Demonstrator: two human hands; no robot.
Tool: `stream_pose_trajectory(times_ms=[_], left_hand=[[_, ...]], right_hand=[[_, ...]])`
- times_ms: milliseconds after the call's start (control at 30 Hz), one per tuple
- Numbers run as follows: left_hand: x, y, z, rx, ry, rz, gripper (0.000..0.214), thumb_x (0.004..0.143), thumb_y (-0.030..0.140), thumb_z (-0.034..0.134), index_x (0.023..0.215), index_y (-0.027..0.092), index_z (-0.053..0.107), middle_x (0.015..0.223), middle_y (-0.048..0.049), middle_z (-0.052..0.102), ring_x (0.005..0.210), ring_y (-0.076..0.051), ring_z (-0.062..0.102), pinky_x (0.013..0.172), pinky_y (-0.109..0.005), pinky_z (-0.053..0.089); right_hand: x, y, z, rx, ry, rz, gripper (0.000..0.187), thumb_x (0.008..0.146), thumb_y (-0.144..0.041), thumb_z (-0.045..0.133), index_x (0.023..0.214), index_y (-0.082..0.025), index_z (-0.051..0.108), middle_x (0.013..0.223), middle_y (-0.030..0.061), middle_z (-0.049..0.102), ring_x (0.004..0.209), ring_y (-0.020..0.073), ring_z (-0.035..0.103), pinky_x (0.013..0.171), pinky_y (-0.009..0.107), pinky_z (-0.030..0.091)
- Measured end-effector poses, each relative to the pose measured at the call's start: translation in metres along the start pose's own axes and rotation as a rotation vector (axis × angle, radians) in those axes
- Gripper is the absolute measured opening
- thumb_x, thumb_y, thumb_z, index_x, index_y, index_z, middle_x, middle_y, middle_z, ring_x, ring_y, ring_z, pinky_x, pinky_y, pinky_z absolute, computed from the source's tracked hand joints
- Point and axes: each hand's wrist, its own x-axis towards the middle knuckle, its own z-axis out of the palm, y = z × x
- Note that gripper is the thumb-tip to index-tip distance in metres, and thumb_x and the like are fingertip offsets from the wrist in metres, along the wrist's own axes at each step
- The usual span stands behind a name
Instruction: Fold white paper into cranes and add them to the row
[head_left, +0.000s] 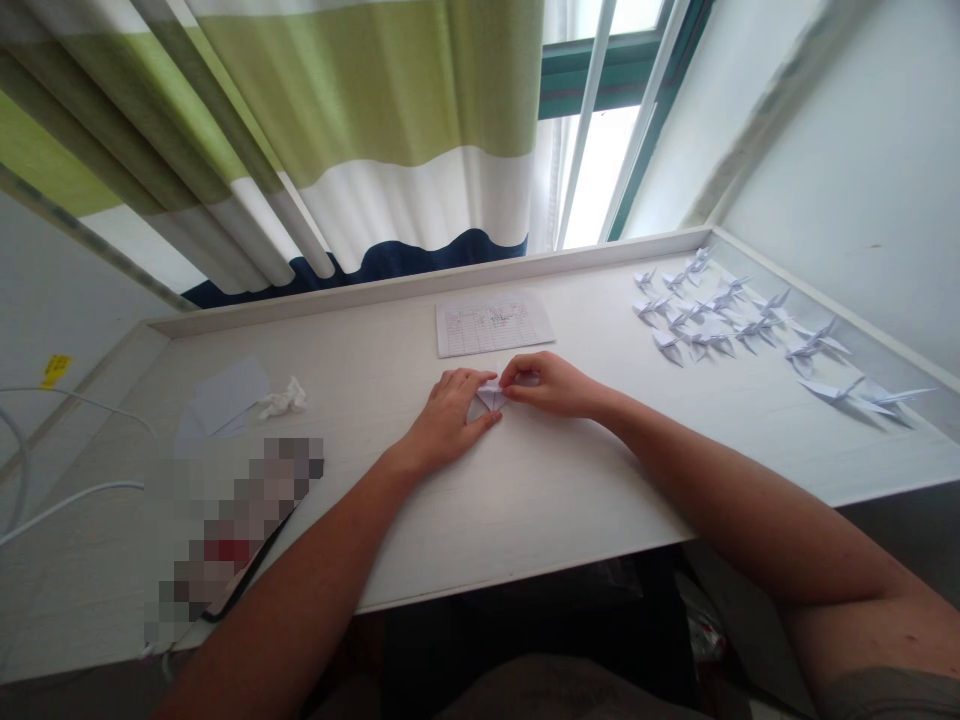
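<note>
A small folded piece of white paper [491,396] lies on the desk between my two hands. My left hand [453,412] rests against its left side, fingers over the upper edge and thumb at the lower point. With fingertips and thumb pinched together, my right hand [541,383] grips the paper's upper right edge. Part of the paper is hidden under my fingers. Right behind my hands lies a sheet with a printed table [493,326]. Several folded white paper cranes [701,318] stand in loose rows at the right of the desk.
The white desk [375,400] has a raised rim at the back. On the left are loose white sheets [229,395], a crumpled tissue [283,398], a blurred-out flat device [247,540] and white cables [75,505]. A striped curtain [360,100] hangs behind.
</note>
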Motion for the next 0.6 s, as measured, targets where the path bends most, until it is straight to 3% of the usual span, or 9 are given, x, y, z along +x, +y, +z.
stream_pose_trajectory(times_ms=[200, 300, 400, 600], left_hand=[[-0.0011, 0.0001, 0.0038, -0.041, 0.088, -0.125, 0.040, 0.088, 0.030, 0.080, 0.121, 0.025, 0.058, 0.128, -0.0099, 0.061, 0.126, -0.032, 0.053, 0.114, -0.054, 0.046], [-0.0033, 0.0018, 0.0046, -0.005, 0.149, -0.084, 0.033, 0.087, 0.026, 0.081, 0.112, 0.026, 0.060, 0.128, -0.0083, 0.056, 0.127, -0.032, 0.050, 0.115, -0.054, 0.044], [-0.0049, 0.0044, 0.0038, 0.003, 0.204, -0.028, 0.037, 0.086, 0.019, 0.082, 0.114, 0.027, 0.059, 0.127, -0.0077, 0.055, 0.125, -0.030, 0.051, 0.115, -0.054, 0.045], [-0.0076, 0.0079, 0.0000, 0.116, 0.132, -0.025, 0.013, 0.094, 0.028, 0.077, 0.107, 0.029, 0.078, 0.133, -0.0091, 0.056, 0.131, -0.033, 0.049, 0.117, -0.058, 0.045]], right_hand=[[-0.0008, -0.0031, 0.0036, -0.057, 0.097, 0.011, 0.008, 0.090, -0.018, 0.066, 0.083, -0.020, 0.069, 0.091, 0.0055, 0.078, 0.086, 0.0211, 0.070, 0.080, 0.034, 0.052], [-0.0010, -0.0035, 0.0039, -0.075, 0.108, 0.005, 0.008, 0.091, -0.017, 0.065, 0.084, -0.020, 0.067, 0.092, 0.0056, 0.078, 0.089, 0.0216, 0.070, 0.081, 0.034, 0.052], [-0.0003, -0.0024, 0.0037, -0.078, 0.112, 0.005, 0.008, 0.092, -0.018, 0.064, 0.084, -0.020, 0.066, 0.091, 0.0055, 0.077, 0.088, 0.0211, 0.070, 0.081, 0.034, 0.052], [-0.0004, -0.0004, 0.0021, -0.091, 0.105, -0.018, 0.009, 0.094, -0.019, 0.063, 0.085, -0.020, 0.066, 0.091, 0.0056, 0.078, 0.086, 0.0205, 0.071, 0.079, 0.033, 0.052]])
